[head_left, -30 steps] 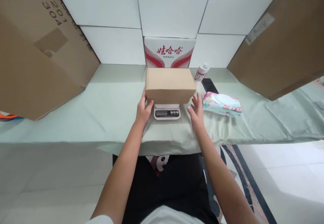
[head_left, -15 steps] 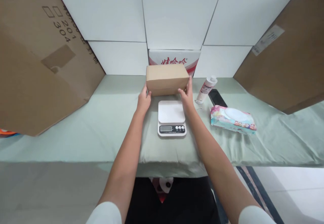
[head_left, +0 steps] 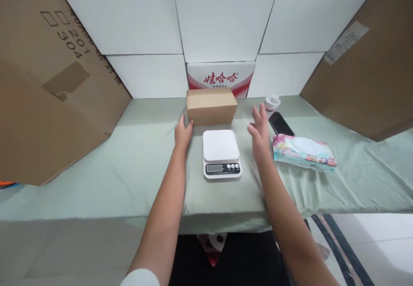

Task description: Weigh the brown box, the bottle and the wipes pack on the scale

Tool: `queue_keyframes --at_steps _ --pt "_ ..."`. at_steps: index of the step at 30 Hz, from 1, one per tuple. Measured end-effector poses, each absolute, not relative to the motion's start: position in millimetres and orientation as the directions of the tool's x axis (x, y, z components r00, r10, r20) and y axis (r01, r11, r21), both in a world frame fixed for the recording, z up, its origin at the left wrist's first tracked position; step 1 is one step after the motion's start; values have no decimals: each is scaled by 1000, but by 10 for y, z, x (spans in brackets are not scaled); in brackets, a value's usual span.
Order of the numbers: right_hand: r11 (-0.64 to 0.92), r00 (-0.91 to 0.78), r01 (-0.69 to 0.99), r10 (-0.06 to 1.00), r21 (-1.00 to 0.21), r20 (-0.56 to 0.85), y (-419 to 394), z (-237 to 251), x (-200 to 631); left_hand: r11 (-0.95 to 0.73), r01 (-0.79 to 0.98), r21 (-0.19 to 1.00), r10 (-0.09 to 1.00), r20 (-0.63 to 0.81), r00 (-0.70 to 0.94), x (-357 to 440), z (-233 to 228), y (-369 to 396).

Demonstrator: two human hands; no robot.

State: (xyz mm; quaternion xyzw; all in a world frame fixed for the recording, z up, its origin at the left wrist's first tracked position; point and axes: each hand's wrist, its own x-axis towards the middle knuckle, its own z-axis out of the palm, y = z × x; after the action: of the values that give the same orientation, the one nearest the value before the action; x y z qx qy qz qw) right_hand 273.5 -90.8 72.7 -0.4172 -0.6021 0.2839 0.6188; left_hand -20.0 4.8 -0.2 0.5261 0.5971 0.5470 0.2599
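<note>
A small brown cardboard box (head_left: 211, 109) rests on the green cloth behind a white kitchen scale (head_left: 222, 152). My left hand (head_left: 183, 133) is at the box's lower left front corner, thumb and fingers apart and seemingly touching it. To the right of the scale, my right hand (head_left: 260, 134) is raised with spread fingers and holds nothing. It partly covers a white bottle (head_left: 272, 101) behind it. The scale's platform carries nothing, and its display shows no digits I can read.
A black phone (head_left: 281, 124) and a colourful pack of wipes (head_left: 303, 152) lie at the right. Large cardboard panels (head_left: 364, 75) flank both sides. White boxes (head_left: 226, 23) and a red-lettered carton (head_left: 221, 74) form the back. The cloth-covered table (head_left: 155, 182) has its edge near me.
The cardboard box was between both hands and now stands on the cloth. My right hand has let go and moved right towards the bottle. My left hand stays by the box.
</note>
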Motion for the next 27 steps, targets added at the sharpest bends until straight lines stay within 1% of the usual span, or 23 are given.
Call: queue_keyframes --at_steps 2,4,6,7,8,9,10,12,13,14,15,16,17,18,20,22,23,25,27 --pt "558 185 211 783 -802 594 -1474 712 2896 -128 327 936 894 252 -371 -206 -25 67" --pt "567 291 259 726 -782 623 -2074 559 3127 -83 328 941 874 227 -429 -214 -33 79" --pt "480 407 311 712 -820 572 -2628 324 3420 -16 338 941 860 185 -476 -229 -3 75" --pt "413 478 318 707 -853 521 -2865 203 3579 -7 333 943 849 181 -497 -235 35 61" --pt "344 546 319 695 -883 468 -3068 93 3740 -33 325 945 831 206 -516 -234 91 31" --pt "281 596 318 684 -905 422 -3229 3 3897 -99 325 941 804 268 -531 -217 167 -19" --pt "238 632 314 670 -919 389 -3346 -61 4045 -196 338 921 765 359 -535 -174 259 -93" --pt "207 677 299 642 -932 360 -3437 -106 4306 -407 393 824 679 561 -474 26 475 -322" --pt "221 693 284 625 -933 359 -3410 -90 4415 -494 416 764 657 641 -396 196 582 -469" --pt "247 709 256 608 -934 356 -3338 -55 4510 -558 409 722 667 683 -296 413 677 -627" --pt "278 724 213 599 -937 342 -3227 -7 4591 -603 371 706 706 689 -165 672 750 -784" --pt "305 737 151 599 -940 313 -3084 48 4657 -622 312 718 755 656 -5 959 798 -928" --pt "321 747 71 611 -944 263 -2918 104 4709 -604 251 756 796 585 154 1260 819 -1048" --pt "319 749 -23 633 -947 195 -2741 156 4746 -555 205 806 820 490 294 1557 816 -1135" --pt "278 753 -178 656 -944 51 -2392 239 4771 -409 177 895 827 281 487 2079 753 -1199" --pt "256 761 -261 648 -931 -35 -2108 281 4741 -280 178 943 814 135 566 2444 649 -1143" --pt "264 763 -269 645 -926 -37 -2001 285 4714 -240 173 955 807 97 582 2564 590 -1091" --pt "307 757 -229 653 -924 29 -1859 265 4657 -213 145 966 798 86 597 2706 466 -993" --pt "368 732 -141 664 -919 153 -1796 225 4607 -225 108 968 800 120 588 2768 349 -945"
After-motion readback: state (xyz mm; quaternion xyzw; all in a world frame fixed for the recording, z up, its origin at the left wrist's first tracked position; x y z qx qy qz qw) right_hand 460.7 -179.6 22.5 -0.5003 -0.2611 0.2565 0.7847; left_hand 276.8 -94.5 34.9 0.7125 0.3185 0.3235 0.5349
